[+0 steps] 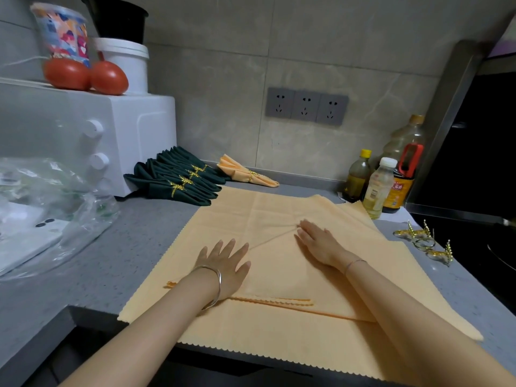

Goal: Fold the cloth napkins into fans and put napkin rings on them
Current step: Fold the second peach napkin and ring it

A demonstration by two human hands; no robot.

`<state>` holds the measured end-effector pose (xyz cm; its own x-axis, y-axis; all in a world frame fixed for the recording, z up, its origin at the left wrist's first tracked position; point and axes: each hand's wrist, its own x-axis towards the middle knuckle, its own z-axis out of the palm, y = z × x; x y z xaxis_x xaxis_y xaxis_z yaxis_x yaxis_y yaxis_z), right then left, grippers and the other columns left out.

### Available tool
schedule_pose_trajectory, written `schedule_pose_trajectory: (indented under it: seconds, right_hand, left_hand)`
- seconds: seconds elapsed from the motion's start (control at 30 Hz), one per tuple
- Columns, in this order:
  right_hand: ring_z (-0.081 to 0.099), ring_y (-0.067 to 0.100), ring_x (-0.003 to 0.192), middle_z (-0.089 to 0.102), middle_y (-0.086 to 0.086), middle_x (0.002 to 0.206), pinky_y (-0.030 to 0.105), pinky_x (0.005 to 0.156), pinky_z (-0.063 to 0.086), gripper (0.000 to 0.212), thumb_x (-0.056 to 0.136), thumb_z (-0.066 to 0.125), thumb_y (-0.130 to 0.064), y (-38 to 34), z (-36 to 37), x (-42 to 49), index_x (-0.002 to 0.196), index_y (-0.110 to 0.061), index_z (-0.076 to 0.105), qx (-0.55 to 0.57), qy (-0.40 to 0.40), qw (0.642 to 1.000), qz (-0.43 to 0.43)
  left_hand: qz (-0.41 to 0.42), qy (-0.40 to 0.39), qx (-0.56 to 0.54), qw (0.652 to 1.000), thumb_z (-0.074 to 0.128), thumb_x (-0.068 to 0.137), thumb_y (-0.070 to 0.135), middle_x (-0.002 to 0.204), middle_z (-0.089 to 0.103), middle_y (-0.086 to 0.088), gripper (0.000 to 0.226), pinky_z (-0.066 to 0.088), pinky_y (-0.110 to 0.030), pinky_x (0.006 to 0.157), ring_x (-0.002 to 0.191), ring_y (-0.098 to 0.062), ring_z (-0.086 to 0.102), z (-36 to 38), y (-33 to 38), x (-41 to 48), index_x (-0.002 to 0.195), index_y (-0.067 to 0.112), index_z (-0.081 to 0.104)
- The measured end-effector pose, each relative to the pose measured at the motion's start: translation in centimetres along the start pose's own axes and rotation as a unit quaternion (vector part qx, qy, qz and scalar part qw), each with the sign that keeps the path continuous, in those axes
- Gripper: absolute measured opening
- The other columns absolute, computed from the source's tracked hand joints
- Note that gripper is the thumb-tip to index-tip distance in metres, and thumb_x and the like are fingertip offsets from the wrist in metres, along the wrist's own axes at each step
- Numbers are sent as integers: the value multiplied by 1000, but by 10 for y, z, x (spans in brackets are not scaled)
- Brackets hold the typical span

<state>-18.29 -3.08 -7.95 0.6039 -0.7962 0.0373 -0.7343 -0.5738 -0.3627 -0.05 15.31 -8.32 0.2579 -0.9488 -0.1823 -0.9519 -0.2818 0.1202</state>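
The orange napkin (279,208) lies spread flat on the grey counter (134,247), directly in front of the person, with its near scalloped hem hanging just over the counter's front edge. A narrow folded strip (273,300) runs left to right across it, close under both wrists, and a thin raised crease slants between the two hands.

The left hand (223,265) rests palm down with its fingers (220,245) straight and spread. The right hand (321,244) also lies flat, fingers (305,223) straight and close together, their tips touching the upper end of the crease. Neither hand grips anything.

Most of the unfolded cloth lies beyond the fingers, toward the wall, so pleating probably works away from the body along that strip, both hands about equally near.

Loose gold rings (418,238) sit near the napkin's right edge, closer to the right hand. Finished green napkins (178,181) and one orange fan (247,174) lie at the back, bottles (379,188) at the far right corner; the open room is to the left.
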Motion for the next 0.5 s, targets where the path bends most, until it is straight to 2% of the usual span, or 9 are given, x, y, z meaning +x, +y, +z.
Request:
schedule_pose_trajectory:
  seconds: [0.1, 0.23, 0.37, 0.5]
  right_hand:
    - [27, 21, 141, 31, 2, 152, 39, 117, 11, 50, 101, 31, -41, 20, -17, 1, 145, -16, 33, 0, 30, 999, 34]
    - [41, 23, 128, 41, 5, 141, 36, 106, 33, 56, 92, 48, -51, 48, -30, 3, 137, -18, 43, -45, 7, 996, 71]
    - [44, 20, 118, 47, 3, 128, 35, 101, 37, 66, 78, 56, -68, 62, -36, 8, 125, -22, 50, -68, 11, 994, 84]
    - [48, 17, 102, 55, 0, 113, 32, 87, 41, 72, 68, 56, -77, 67, -42, 12, 113, -22, 50, -79, 25, 993, 81]
  left_hand:
    - [21, 5, -6, 1000, 9, 99, 53, 159, -10, 9, 61, -6, -40, 119, 147, -14, -10, -5, 17, 11, 152, 28, -8]
    - [54, 33, -6, 998, 12, 99, 53, 160, -8, 7, 67, -5, -40, 119, 147, -14, -7, 0, 47, 32, 153, 19, -6]
    - [40, 48, -10, 998, 12, 98, 55, 160, -11, 3, 69, -8, -41, 118, 147, -15, -12, 7, 70, 40, 153, 16, -6]
    - [16, 53, -11, 998, 11, 97, 57, 160, -13, 3, 72, -11, -40, 118, 146, -14, -14, 11, 82, 40, 153, 15, -6]
